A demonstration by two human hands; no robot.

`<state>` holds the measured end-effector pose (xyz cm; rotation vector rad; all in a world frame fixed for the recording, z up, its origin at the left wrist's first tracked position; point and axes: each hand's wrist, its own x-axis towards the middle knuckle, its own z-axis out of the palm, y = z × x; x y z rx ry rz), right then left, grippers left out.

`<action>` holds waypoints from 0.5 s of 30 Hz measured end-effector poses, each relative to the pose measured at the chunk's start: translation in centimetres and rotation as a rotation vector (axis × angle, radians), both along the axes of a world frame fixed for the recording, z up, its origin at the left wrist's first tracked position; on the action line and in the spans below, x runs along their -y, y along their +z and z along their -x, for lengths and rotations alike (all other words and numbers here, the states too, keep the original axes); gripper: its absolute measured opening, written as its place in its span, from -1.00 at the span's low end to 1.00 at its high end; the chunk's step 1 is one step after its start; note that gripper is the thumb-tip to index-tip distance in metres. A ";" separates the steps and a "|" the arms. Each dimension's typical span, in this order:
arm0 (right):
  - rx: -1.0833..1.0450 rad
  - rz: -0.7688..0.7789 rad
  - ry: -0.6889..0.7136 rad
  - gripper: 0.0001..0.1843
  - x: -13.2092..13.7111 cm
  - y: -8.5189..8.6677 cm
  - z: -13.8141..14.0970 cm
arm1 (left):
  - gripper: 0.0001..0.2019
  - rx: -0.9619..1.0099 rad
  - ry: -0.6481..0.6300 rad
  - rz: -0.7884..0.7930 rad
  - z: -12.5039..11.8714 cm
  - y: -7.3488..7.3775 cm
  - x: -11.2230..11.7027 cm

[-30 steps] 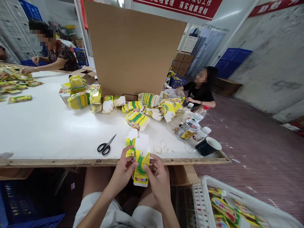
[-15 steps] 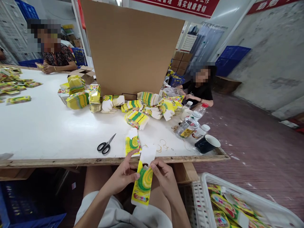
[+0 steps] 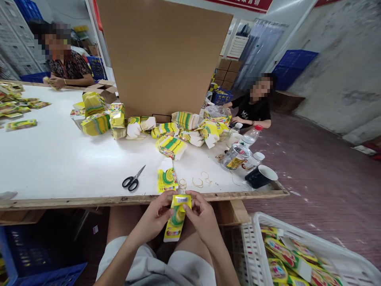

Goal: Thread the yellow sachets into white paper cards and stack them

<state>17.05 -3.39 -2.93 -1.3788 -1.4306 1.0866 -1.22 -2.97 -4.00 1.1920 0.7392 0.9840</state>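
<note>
Between my hands, just past the near table edge and over my lap, is a yellow and green printed carton (image 3: 176, 222). Its top flap is folded down over the front and shows a barcode. My left hand (image 3: 159, 214) grips the left side, thumb on the front face. On the right side my right hand (image 3: 200, 210) holds it too, with the thumb pressing by the flap. Just beyond, on the table, lies a small stack of flat yellow cartons (image 3: 166, 179). Black-handled scissors (image 3: 133, 180) rest to the left of that stack, and rubber bands (image 3: 197, 182) lie to its right.
Bundled flat cartons (image 3: 172, 147) line the table before a large cardboard sheet (image 3: 163, 59). A dark mug (image 3: 258, 177), a clear jar (image 3: 235, 158) and bottles stand at the right corner. A white basket (image 3: 253, 242) holds filled-looking cartons. Two people sit across the table.
The carton's white top flap stood up before; now it is folded down over the front, showing the barcode side. Both hands have moved in closer around the carton's top.
</note>
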 end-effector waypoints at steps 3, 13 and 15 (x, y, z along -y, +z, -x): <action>0.060 -0.022 0.007 -0.63 0.1 -0.5 0.3 | -0.51 0.028 -0.008 0.037 -0.1 0.1 0.1; 0.026 -0.088 -0.032 -0.65 0.0 -0.2 0.3 | -0.57 0.133 0.049 0.133 -0.1 0.9 0.0; -0.141 -0.070 -0.038 -0.72 -0.2 -0.2 0.5 | -0.58 0.145 0.045 0.145 -0.4 0.9 0.1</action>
